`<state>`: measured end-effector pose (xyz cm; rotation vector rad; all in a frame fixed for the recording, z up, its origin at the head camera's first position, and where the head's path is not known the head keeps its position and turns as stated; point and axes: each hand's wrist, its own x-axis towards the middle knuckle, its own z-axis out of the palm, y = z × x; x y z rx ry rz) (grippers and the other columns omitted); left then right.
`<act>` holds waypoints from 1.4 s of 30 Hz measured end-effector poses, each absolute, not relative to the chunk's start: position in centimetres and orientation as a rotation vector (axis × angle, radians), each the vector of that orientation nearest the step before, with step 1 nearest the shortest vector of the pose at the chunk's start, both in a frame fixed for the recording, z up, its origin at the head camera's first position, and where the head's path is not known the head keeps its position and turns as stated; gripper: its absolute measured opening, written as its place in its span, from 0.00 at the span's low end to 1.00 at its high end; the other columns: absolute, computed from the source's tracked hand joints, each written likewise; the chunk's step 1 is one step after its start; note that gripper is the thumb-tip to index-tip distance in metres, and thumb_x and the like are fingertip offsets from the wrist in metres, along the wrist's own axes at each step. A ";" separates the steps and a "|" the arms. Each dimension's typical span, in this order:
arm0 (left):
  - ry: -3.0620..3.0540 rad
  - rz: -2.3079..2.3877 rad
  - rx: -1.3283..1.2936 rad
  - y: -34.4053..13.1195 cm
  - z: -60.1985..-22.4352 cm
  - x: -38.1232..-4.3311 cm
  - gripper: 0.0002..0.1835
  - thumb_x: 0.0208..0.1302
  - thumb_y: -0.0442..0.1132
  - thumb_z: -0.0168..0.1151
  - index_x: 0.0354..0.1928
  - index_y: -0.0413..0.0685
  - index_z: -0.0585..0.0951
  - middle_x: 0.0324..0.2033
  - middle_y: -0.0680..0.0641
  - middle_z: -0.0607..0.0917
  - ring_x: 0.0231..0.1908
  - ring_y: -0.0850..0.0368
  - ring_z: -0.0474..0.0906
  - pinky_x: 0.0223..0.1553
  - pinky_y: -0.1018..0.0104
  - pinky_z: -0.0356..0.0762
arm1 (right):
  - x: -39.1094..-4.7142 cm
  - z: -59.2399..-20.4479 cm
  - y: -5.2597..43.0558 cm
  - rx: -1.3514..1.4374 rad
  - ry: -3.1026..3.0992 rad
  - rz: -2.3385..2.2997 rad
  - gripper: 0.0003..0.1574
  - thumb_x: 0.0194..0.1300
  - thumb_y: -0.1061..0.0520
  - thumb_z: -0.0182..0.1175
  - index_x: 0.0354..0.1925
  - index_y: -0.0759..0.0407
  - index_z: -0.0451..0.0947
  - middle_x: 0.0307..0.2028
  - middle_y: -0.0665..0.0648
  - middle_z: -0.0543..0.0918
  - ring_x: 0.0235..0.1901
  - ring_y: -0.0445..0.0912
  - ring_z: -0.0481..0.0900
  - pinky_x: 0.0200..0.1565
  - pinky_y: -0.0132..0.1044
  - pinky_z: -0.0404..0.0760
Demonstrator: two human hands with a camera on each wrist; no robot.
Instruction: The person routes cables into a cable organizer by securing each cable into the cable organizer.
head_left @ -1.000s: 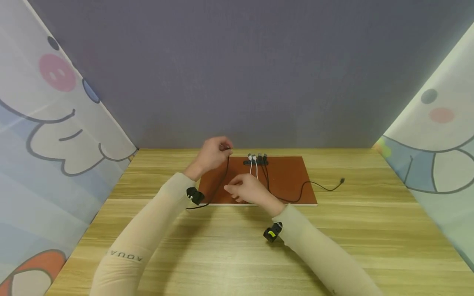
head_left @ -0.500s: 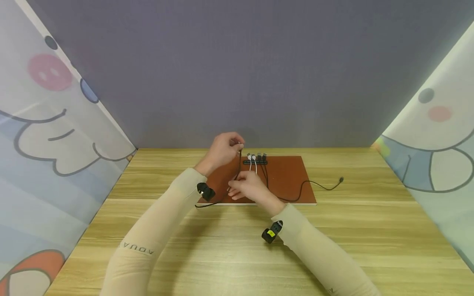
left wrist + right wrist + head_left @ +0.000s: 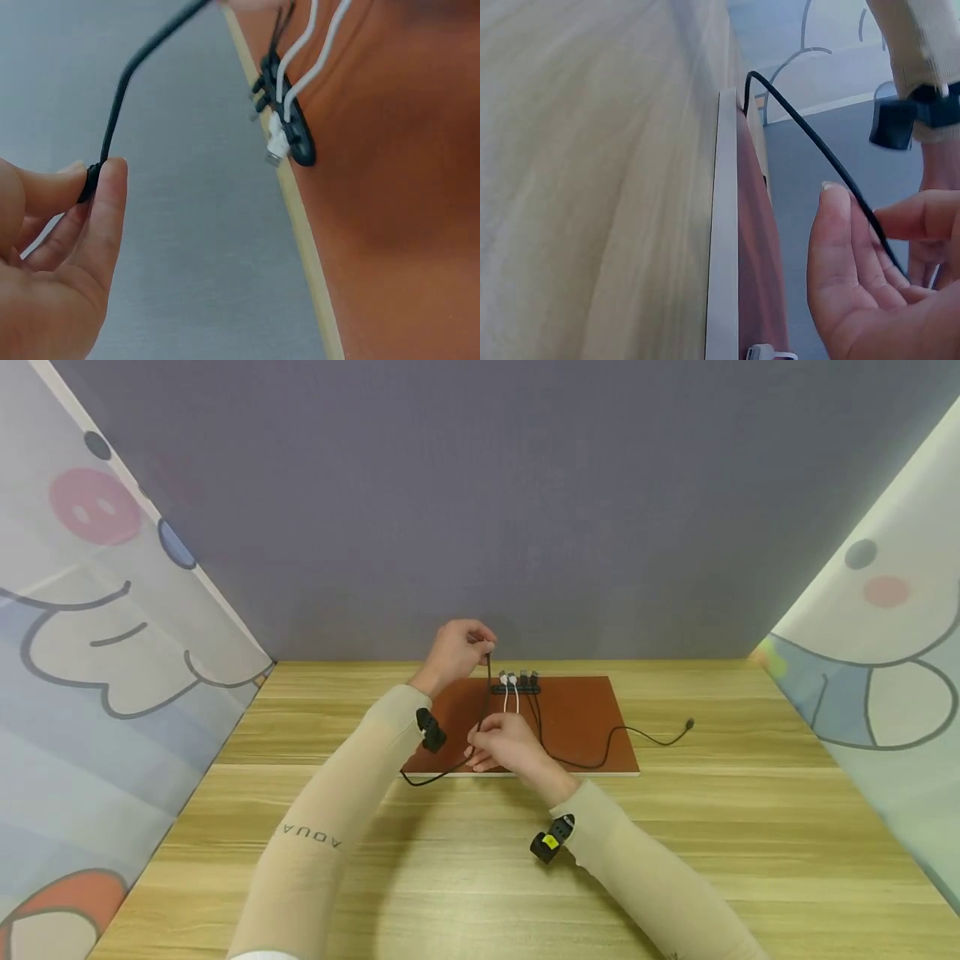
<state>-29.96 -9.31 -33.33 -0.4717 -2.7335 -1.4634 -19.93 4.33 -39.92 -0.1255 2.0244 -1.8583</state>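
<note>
My left hand (image 3: 456,652) pinches the plug end of a black cable (image 3: 120,97) between thumb and fingers, raised above the back left of a brown board (image 3: 573,718). Lower down, my right hand (image 3: 506,745) holds the same cable between thumb and fingers, over the board's front part. From there its slack runs left past the front edge. A black cable clip strip (image 3: 300,139) sits at the board's back edge, just right of the left hand. Two white cables (image 3: 324,56) and two black ones are seated in it, their plugs pointing backward.
One seated black cable trails right across the board onto the wooden table (image 3: 750,827), ending in a loose plug (image 3: 689,724). A grey wall (image 3: 600,527) stands behind the table, with cartoon-printed panels at both sides. In the right wrist view, a white connector (image 3: 761,352) shows near the board.
My left hand has moved right and slightly up with the cable end, drawing the cable upright. My right hand has taken hold of the cable's middle part.
</note>
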 end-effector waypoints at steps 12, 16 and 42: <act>-2.913 -1.392 -0.475 -10.1 -34.5 -32.1 0.13 0.69 0.31 0.65 0.54 0.40 0.84 0.44 0.45 0.86 0.44 0.50 0.85 0.46 0.53 0.81 | -19.3 -40.1 4.2 -0.084 2.225 -1.686 0.09 0.71 0.64 0.58 0.41 0.72 0.80 0.25 0.61 0.85 0.20 0.45 0.85 0.32 0.43 0.87; -2.920 -1.336 -0.515 -9.6 -35.3 -32.6 0.13 0.70 0.30 0.64 0.55 0.38 0.84 0.43 0.44 0.86 0.42 0.51 0.84 0.44 0.56 0.81 | -19.2 -39.8 4.3 -0.103 2.364 -1.546 0.11 0.69 0.64 0.59 0.45 0.71 0.81 0.22 0.58 0.85 0.21 0.49 0.87 0.31 0.44 0.87; -2.993 -0.983 -0.526 -7.0 -39.2 -34.1 0.12 0.69 0.30 0.65 0.52 0.40 0.86 0.46 0.43 0.85 0.48 0.48 0.81 0.48 0.56 0.81 | -18.4 -39.8 4.5 -0.369 2.895 -0.832 0.26 0.64 0.68 0.54 0.13 0.51 0.64 0.09 0.46 0.62 0.08 0.39 0.57 0.12 0.31 0.56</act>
